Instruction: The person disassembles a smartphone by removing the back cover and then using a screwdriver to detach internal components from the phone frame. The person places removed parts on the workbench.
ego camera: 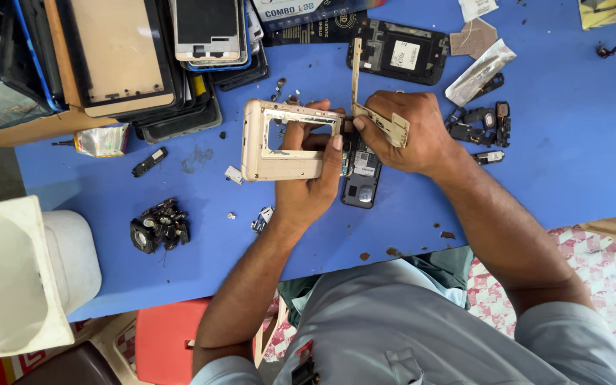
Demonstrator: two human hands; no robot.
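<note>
My left hand (pixel 311 180) grips a gold-coloured phone frame (pixel 272 160), held on edge above the blue table (pixel 550 142), thumb along its right side. My right hand (pixel 408 132) pinches a thin gold L-shaped strip (pixel 356 71) that rises from the frame's upper right corner toward the back of the table. Under both hands lies a dark opened phone body (pixel 361 182) with a white label.
A stack of phone frames and screens (pixel 144 64) fills the back left. A black open phone back (pixel 401 51), small black parts (pixel 483 125), a plastic sachet (pixel 480 70) and a black fan-like part (pixel 158 227) lie around. A white container (pixel 16 274) stands at left.
</note>
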